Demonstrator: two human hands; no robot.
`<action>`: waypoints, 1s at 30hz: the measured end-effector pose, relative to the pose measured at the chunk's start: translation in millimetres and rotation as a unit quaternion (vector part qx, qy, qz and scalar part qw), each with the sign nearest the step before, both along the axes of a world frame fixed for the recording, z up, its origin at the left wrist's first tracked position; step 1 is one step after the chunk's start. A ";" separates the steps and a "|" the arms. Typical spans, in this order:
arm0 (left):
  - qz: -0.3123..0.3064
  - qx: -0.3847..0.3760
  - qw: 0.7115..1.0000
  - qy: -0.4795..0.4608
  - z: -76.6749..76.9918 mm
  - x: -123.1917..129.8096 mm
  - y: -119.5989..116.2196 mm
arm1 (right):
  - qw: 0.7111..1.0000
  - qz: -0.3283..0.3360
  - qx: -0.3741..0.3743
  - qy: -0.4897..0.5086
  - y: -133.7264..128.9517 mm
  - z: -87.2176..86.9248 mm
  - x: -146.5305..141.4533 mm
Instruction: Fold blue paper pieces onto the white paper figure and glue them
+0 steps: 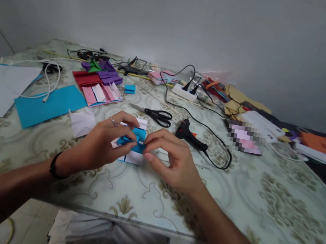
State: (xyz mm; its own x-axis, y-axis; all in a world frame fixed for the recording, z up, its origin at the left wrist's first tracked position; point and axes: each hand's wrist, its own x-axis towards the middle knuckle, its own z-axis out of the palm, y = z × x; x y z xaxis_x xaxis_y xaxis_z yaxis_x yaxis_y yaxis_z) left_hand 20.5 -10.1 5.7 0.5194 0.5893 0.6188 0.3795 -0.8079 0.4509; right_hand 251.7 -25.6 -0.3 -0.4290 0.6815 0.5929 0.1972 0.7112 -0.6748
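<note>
Nearer you than the scissors [159, 117], your left hand [104, 141] holds the blue-and-white folded paper [134, 158] in a close pinch, probably to steady it. Your right hand [172, 157] bunches narrowly at the paper's edge; whether it grips, I can't tell. Right of the scissors lies the glue gun [192, 137], seemingly for easy reach.

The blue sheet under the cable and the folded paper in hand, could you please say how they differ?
The blue sheet lies flat and looks larger than the folded paper. The blue sheet is plain blue; the folded paper shows blue and white. Their blues look similar.
</note>
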 end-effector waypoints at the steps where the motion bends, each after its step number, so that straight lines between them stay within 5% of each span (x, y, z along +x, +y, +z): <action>1: 0.000 0.010 1.000 0.003 -1.0 0.6 -1.0 | 1.000 -0.008 -0.002 -0.007 -0.7 -0.4 -0.8; 7: -0.014 0.056 0.998 0.018 -4.5 4.8 -5.2 | 0.999 -0.038 0.002 -0.037 -3.0 -5.5 -6.1; 20: -0.042 -0.020 0.999 0.020 2.2 0.4 -5.6 | 0.998 -0.043 0.000 -0.049 -3.3 -5.8 -6.2; 30: -0.035 0.004 0.999 0.034 3.4 6.1 -10.7 | 0.998 -0.034 0.022 -0.050 -4.3 -6.5 -10.2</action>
State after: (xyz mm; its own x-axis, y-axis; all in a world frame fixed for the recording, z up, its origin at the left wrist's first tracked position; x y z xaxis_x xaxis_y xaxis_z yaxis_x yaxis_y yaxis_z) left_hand 26.5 -20.8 9.1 0.6002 0.5452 0.5852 0.3508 -0.8370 0.4200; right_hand 241.4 -30.0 -6.8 -0.4405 0.6860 0.5790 0.3112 0.7217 -0.6183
